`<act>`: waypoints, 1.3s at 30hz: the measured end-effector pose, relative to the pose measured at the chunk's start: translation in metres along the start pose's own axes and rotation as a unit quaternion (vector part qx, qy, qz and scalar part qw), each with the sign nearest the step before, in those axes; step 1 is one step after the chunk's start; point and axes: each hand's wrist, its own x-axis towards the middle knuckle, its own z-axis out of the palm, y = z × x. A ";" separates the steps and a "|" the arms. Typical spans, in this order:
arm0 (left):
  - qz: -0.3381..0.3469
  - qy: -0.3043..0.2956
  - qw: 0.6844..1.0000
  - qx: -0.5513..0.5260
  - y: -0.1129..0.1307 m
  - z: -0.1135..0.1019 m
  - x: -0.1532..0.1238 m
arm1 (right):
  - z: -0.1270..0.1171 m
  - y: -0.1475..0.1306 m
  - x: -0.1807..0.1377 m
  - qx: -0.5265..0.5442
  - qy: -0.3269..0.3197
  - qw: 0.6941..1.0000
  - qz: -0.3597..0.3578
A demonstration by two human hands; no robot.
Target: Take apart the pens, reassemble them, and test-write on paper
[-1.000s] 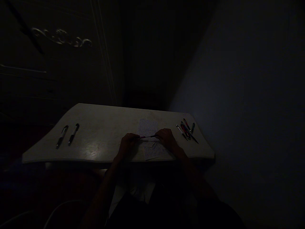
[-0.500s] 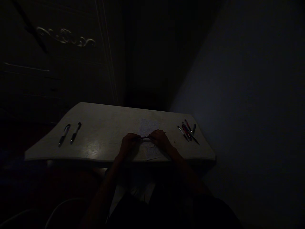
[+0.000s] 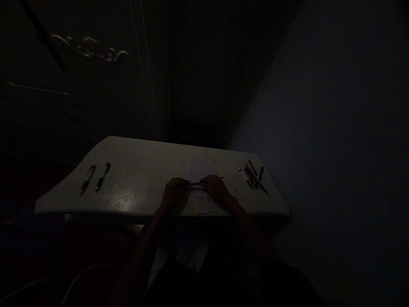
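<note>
The scene is very dark. My left hand (image 3: 172, 191) and my right hand (image 3: 215, 187) are closed on the two ends of a thin pen (image 3: 195, 183), held level just above a sheet of paper (image 3: 200, 170) in the middle of a pale table (image 3: 134, 179). Only a short dark stretch of the pen shows between my fingers. The paper lies partly under both hands.
Two black-and-white pens (image 3: 95, 177) lie at the table's left end. Several pens (image 3: 253, 175), some red, lie in a cluster at the right end. A dark cabinet with an ornate handle (image 3: 89, 47) stands behind, and a wall (image 3: 319, 128) is at the right.
My hands have drawn closer together along the pen, so less of it shows between them. The pinkish part seen earlier is now covered.
</note>
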 end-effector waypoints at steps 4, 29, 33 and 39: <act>0.008 -0.001 1.000 -0.008 0.004 -0.002 0.000 | 0.003 0.001 0.001 0.032 -0.023 0.999 0.025; -0.047 0.011 0.998 -0.034 0.021 -0.004 -0.001 | 0.005 -0.007 -0.011 0.056 0.087 0.992 0.070; -0.005 0.004 0.998 -0.066 0.020 -0.004 -0.002 | 0.007 -0.002 -0.014 0.059 0.086 0.992 0.069; -0.042 0.059 0.997 -0.011 0.015 0.001 0.000 | 0.009 0.000 -0.014 0.049 0.123 0.990 0.049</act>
